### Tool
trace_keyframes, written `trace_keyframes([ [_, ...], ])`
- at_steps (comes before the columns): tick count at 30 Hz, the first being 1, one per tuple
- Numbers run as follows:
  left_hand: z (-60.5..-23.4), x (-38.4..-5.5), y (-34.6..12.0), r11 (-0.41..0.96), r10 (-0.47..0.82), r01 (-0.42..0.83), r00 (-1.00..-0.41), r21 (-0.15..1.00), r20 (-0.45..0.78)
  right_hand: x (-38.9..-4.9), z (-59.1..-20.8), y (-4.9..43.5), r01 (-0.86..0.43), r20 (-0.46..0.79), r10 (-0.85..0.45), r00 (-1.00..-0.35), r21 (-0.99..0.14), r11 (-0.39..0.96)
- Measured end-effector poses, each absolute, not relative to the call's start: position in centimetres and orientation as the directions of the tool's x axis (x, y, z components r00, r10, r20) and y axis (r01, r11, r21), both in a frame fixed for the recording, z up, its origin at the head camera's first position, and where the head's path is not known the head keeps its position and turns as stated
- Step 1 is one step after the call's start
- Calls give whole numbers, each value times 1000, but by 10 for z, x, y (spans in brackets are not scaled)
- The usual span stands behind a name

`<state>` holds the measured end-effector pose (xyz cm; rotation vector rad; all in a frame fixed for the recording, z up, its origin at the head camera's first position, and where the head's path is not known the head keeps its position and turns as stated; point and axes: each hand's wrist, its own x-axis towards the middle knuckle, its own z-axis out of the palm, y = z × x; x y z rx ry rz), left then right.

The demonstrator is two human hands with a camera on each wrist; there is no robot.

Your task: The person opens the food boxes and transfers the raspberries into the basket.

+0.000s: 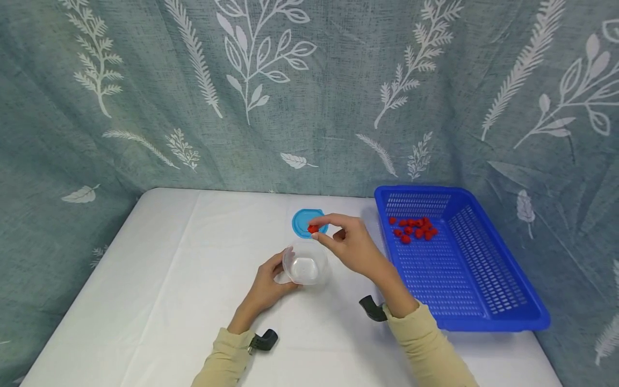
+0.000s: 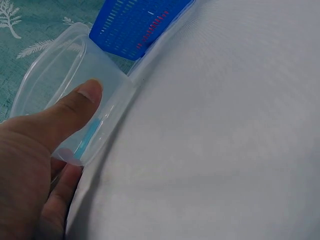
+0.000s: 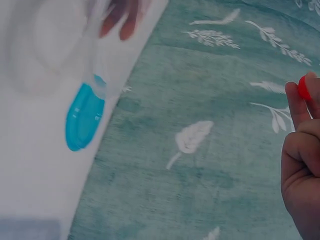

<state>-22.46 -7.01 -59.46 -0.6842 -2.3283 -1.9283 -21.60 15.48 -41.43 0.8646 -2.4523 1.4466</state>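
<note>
A clear plastic container (image 1: 306, 263) stands on the white table with its mouth up, and my left hand (image 1: 268, 282) grips its left side. In the left wrist view the thumb (image 2: 75, 110) presses along the container's wall (image 2: 107, 75). Above and slightly right of the container, my right hand (image 1: 355, 244) pinches a small red piece (image 1: 313, 229) between thumb and forefinger. That red piece (image 3: 304, 89) is partly covered by fingertips in the right wrist view, so its exact kind cannot be told. No red piece shows inside the container.
A blue lid (image 1: 302, 219) lies on the table (image 1: 217, 258) behind the container. To the right, a blue plastic basket (image 1: 459, 269) holds several small red pieces (image 1: 418, 228) near its far left corner. A green leaf-patterned cloth (image 1: 329, 97) hangs behind the table.
</note>
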Motion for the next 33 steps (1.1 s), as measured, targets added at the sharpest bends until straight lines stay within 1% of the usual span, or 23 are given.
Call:
trace_keyframes([
  [6, -594, -225, -68, 133, 273, 339, -916, 931, 295, -214, -394, 177, -510, 406, -330, -852, -785, 352],
  [10, -583, -220, -66, 138, 273, 324, -921, 936, 278, -221, -394, 204, -456, 384, -263, -885, -830, 321],
  [14, -566, -212, -65, 131, 290, 320, -917, 938, 273, -233, -401, 237, -404, 358, -194, -913, -855, 326],
  [17, -562, -210, -66, 126, 290, 335, -913, 934, 288, -242, -401, 260, -354, 322, -147, -935, -855, 378],
  [22, -561, -208, -66, 135, 283, 319, -920, 938, 271, -252, -398, 292, -329, 336, -74, -939, -818, 472],
  [25, -560, -207, -66, 140, 277, 313, -923, 939, 267, -265, -413, 315, -314, 345, -36, -938, -802, 508],
  [28, -559, -206, -65, 139, 274, 320, -922, 937, 274, -283, -439, 342, -278, 329, -6, -944, -787, 551],
  [33, -558, -207, -65, 142, 273, 315, -924, 939, 268, -296, -462, 374, -249, 321, 17, -947, -766, 593],
])
